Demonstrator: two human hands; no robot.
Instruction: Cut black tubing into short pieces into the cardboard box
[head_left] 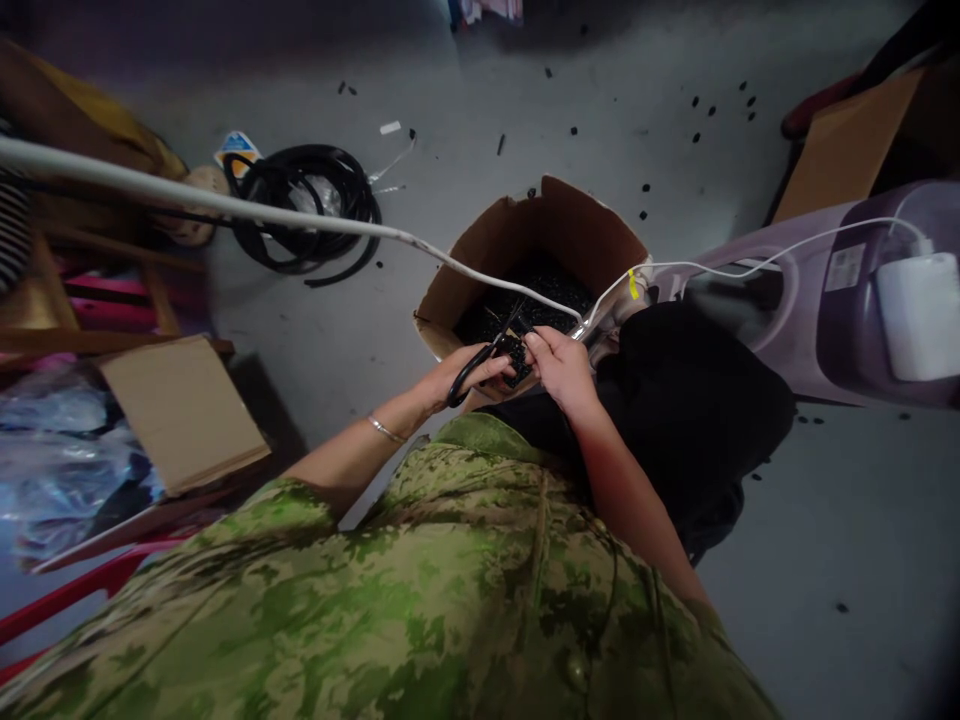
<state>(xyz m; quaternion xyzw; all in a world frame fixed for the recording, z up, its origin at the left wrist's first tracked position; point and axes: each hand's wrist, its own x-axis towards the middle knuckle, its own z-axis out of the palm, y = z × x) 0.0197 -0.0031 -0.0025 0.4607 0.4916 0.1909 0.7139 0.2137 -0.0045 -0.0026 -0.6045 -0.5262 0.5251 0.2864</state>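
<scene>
Black plastic-looking parts [514, 362] sit pinched between the curled fingers of the left hand [486, 370], alongside a scissor-like looped handle [455, 387], and right hand [561, 368]; slackened fingers could spill them into the cardboard box [600, 228] just beyond.

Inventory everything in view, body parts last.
Open cardboard carton: one, brown, centre
Small bits: many, black, in carton, on floor
Looped tool: one, black, at left hand
Knobbly clump: one, black, between left and right hand
Long cord: one or more, white, over carton
Coiled tubing: one, black, floor left
Plastic seat: one, purple, right
Rectangular block: one, white, on seat
Cardboard panels: at least two, brown, left, right
Plastic bags: count unclear, clear, left
Wooden frame: one, brown, left
Curved frame: one, red, lower left
Camouflage garment: one, green, bottom
Bracelet: one, silver, left wrist
Hands: two, bare, centre
</scene>
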